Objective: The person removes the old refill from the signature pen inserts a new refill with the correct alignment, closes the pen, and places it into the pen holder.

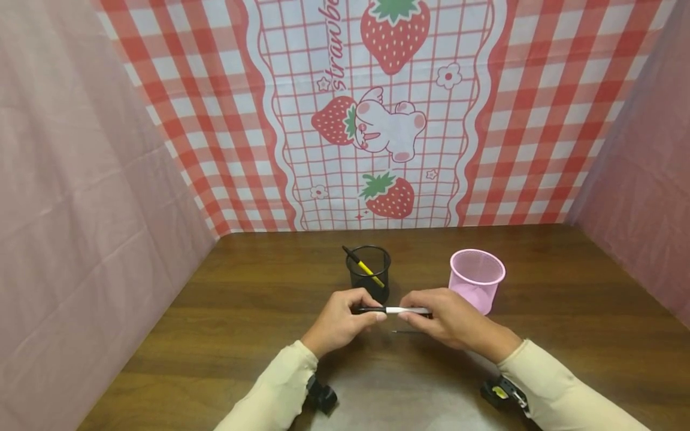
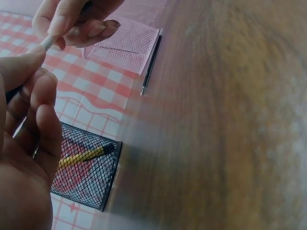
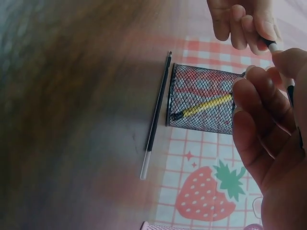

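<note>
In the head view, my left hand and right hand meet over the table. Between them they hold a black-and-white pen level, the left pinching its black end and the right its white and grey end. Below my hands, a thin ink refill, dark with a clear end, lies on the wood. Much of it is hidden by the right hand in the head view. Just beyond the left hand stands a black mesh pen cup with a yellow-and-black pen leaning inside.
A pink mesh cup stands behind the right hand, partly covered by it. The brown wooden table ends at a red-and-white checked cloth with strawberries at the back. Pink cloth hangs at both sides.
</note>
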Action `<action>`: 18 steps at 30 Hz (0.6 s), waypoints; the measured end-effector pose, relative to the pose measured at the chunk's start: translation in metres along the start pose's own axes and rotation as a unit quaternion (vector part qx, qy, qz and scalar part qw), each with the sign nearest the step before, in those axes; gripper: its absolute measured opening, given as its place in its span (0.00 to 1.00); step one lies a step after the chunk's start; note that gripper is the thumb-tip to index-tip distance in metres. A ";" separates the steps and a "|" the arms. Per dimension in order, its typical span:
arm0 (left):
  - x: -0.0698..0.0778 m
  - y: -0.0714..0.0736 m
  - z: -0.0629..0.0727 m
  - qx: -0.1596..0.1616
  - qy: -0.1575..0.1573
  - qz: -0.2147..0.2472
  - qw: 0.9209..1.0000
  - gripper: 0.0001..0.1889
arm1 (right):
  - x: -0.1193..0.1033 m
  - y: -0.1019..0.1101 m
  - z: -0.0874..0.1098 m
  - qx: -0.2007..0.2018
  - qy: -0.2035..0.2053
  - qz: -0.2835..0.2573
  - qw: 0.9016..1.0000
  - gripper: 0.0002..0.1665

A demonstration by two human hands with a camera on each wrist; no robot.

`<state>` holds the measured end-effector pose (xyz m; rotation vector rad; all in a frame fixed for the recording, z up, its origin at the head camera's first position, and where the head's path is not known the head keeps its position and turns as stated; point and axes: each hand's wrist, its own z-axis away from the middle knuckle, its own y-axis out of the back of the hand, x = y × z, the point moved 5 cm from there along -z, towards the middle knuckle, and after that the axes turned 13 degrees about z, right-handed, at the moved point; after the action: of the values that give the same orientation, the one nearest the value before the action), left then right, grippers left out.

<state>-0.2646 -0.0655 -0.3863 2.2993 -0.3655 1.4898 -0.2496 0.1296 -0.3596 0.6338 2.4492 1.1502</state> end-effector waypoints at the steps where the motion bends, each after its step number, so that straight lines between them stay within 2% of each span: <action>1: -0.005 0.001 -0.001 -0.002 -0.002 -0.004 1.000 0.05 | 0.000 0.000 0.000 -0.003 -0.001 0.000 1.000 0.01; 10: 0.001 0.000 -0.001 -0.004 -0.036 -0.018 0.999 0.04 | 0.002 -0.002 0.002 -0.014 -0.005 0.005 1.000 0.06; 13: 0.001 0.000 -0.001 -0.001 -0.037 -0.018 0.999 0.04 | 0.002 -0.002 0.002 -0.016 -0.005 0.005 1.000 0.06; 18: 0.001 0.000 -0.001 0.005 -0.027 -0.007 1.000 0.05 | 0.003 -0.003 0.002 -0.021 -0.016 -0.006 1.000 0.02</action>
<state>-0.2654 -0.0653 -0.3853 2.3487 -0.3570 1.4280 -0.2518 0.1307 -0.3633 0.6186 2.3931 1.1744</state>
